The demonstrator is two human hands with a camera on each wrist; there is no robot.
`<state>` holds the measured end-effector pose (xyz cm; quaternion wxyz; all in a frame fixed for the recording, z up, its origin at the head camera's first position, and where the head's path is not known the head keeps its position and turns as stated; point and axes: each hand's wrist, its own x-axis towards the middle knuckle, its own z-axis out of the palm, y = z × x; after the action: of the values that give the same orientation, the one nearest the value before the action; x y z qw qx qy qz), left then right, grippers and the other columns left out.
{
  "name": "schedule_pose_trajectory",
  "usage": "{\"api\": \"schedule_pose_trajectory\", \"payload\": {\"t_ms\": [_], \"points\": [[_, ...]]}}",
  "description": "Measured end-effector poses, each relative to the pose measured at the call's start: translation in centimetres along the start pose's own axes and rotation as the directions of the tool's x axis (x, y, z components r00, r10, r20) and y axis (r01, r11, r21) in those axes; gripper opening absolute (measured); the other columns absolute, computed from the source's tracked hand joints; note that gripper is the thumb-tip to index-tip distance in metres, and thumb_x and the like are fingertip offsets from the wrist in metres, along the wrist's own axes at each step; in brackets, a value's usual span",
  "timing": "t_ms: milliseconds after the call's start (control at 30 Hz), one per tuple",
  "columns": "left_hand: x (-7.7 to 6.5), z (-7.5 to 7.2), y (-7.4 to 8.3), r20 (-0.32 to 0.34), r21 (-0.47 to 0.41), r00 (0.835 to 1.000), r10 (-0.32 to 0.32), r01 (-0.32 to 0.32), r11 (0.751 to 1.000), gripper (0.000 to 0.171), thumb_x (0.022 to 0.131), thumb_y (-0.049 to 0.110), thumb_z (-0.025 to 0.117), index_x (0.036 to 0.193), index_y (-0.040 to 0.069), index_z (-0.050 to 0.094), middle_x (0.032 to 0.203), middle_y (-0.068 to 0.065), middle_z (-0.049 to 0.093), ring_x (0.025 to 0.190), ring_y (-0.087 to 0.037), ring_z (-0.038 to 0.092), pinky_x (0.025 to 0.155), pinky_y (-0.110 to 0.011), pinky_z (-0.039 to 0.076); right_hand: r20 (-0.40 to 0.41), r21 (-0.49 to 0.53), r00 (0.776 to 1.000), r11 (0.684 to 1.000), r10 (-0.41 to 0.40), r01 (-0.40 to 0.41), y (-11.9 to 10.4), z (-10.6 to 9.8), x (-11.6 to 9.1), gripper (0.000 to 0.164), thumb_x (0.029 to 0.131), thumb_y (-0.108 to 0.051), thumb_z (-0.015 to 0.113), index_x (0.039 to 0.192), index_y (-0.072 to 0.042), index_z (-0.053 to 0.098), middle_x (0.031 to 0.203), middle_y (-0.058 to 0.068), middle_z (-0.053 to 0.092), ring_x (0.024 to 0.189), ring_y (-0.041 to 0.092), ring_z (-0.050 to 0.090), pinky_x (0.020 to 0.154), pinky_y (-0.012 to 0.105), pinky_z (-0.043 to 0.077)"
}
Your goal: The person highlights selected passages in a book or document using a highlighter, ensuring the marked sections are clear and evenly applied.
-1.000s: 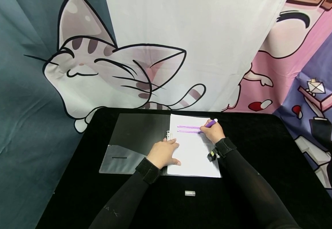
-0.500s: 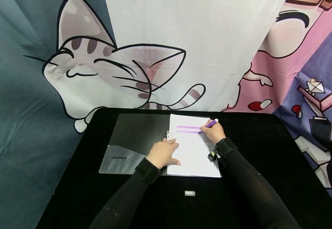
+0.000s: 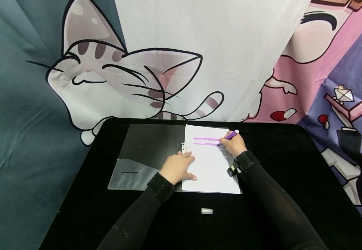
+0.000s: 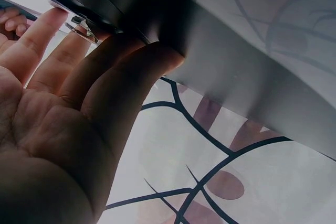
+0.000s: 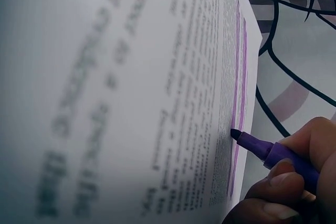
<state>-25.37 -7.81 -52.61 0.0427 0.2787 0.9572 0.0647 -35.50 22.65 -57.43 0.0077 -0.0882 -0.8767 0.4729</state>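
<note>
My right hand pinches a purple highlighter, its dark tip at the printed page. Two purple lines run across the upper text of the white paper, and the tip is at the lower one. The sheets lie on the right side of an opened dark folder, by its metal clip. With fingers spread, my left hand rests on the paper's left edge and the folder's spine. In the left wrist view its fingers extend over the dark cover beside the clip.
A small whitish cylinder, like a pen cap, lies on the black tabletop in front of the folder. A translucent pocket covers the folder's lower left. Behind the table hangs a cartoon cat curtain.
My right hand and the highlighter have shifted very slightly to the right along the lower purple line. The left hand stays in place.
</note>
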Motion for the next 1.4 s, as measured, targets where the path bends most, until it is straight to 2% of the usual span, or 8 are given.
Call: {"api": "schedule_pose_trajectory", "payload": {"t_ms": [200,433,500,533,1033,1167,1300,1400], "points": [[0.0,0.0,0.0,0.002,0.003,1.0,-0.002,0.002,1.0,0.084,0.087,0.064,0.092,0.156,0.021,0.071,0.169,-0.004,0.063,0.149,-0.04,0.068,0.11,-0.054,0.065,-0.019,-0.065,1.0,0.998,-0.012,0.01,3.6,0.5,2.9,0.019,0.085,-0.022,0.084,0.081,-0.017,0.066,0.073,-0.003,0.056,0.067,0.02,0.054,0.053,0.033,0.041],[-0.1,-0.2,0.1,0.003,-0.004,1.0,-0.002,0.002,1.0,0.083,0.088,0.064,0.092,0.156,0.021,0.071,0.169,-0.005,0.064,0.149,-0.041,0.068,0.111,-0.055,0.065,0.024,-0.057,1.0,0.998,0.01,-0.009,4.8,0.3,3.9,0.02,0.086,-0.023,0.084,0.084,-0.015,0.066,0.075,0.0,0.055,0.069,0.024,0.053,0.054,0.035,0.039],[-0.1,-0.3,0.1,0.001,-0.009,1.0,0.001,-0.001,1.0,0.083,0.088,0.063,0.092,0.156,0.02,0.071,0.169,-0.006,0.064,0.148,-0.043,0.068,0.111,-0.056,0.065,0.029,-0.055,0.999,0.998,0.019,-0.018,4.7,0.2,3.9,0.021,0.086,-0.023,0.085,0.084,-0.014,0.066,0.074,0.0,0.055,0.069,0.025,0.052,0.054,0.035,0.039],[0.1,0.4,-0.2,-0.017,-0.006,1.0,0.012,-0.012,1.0,0.083,0.088,0.065,0.092,0.155,0.021,0.072,0.168,-0.005,0.064,0.147,-0.043,0.069,0.109,-0.056,0.066,0.034,-0.056,0.999,0.998,0.022,-0.02,4.7,0.2,3.9,0.021,0.086,-0.023,0.084,0.084,-0.014,0.065,0.074,0.0,0.055,0.069,0.024,0.052,0.054,0.035,0.039],[0.0,-0.1,0.0,-0.005,-0.006,1.0,0.004,-0.004,1.0,0.083,0.087,0.063,0.093,0.156,0.02,0.072,0.169,-0.004,0.064,0.148,-0.04,0.068,0.109,-0.054,0.066,0.037,-0.052,0.999,0.999,0.015,-0.013,4.5,-0.1,3.7,0.018,0.087,-0.021,0.082,0.084,-0.014,0.066,0.07,-0.001,0.059,0.061,0.021,0.053,0.05,0.034,0.04],[0.0,0.0,-0.1,-0.008,-0.007,1.0,0.002,-0.002,1.0,0.084,0.087,0.062,0.093,0.156,0.02,0.072,0.169,-0.004,0.064,0.149,-0.04,0.068,0.11,-0.054,0.066,0.024,-0.02,0.999,0.999,0.035,-0.034,3.3,-0.4,2.7,0.018,0.087,-0.018,0.08,0.08,-0.017,0.064,0.068,-0.003,0.055,0.059,0.018,0.049,0.049,0.032,0.037],[0.1,0.2,-0.1,-0.008,-0.001,1.0,-0.002,0.002,1.0,0.084,0.086,0.063,0.093,0.156,0.021,0.072,0.169,-0.004,0.064,0.149,-0.039,0.068,0.11,-0.054,0.066,0.016,-0.002,1.0,1.0,0.024,-0.024,0.6,-0.9,0.4,0.017,0.086,-0.014,0.078,0.081,-0.012,0.061,0.068,-0.001,0.052,0.061,0.02,0.046,0.052,0.035,0.035],[0.1,0.3,-0.1,-0.008,0.001,1.0,-0.003,0.003,1.0,0.084,0.086,0.063,0.093,0.155,0.021,0.072,0.169,-0.004,0.064,0.148,-0.039,0.068,0.11,-0.054,0.066,0.01,-0.015,1.0,1.0,0.011,-0.011,0.4,-1.0,0.1,0.018,0.086,-0.014,0.078,0.081,-0.011,0.061,0.068,-0.001,0.052,0.062,0.02,0.047,0.053,0.035,0.035]]}}
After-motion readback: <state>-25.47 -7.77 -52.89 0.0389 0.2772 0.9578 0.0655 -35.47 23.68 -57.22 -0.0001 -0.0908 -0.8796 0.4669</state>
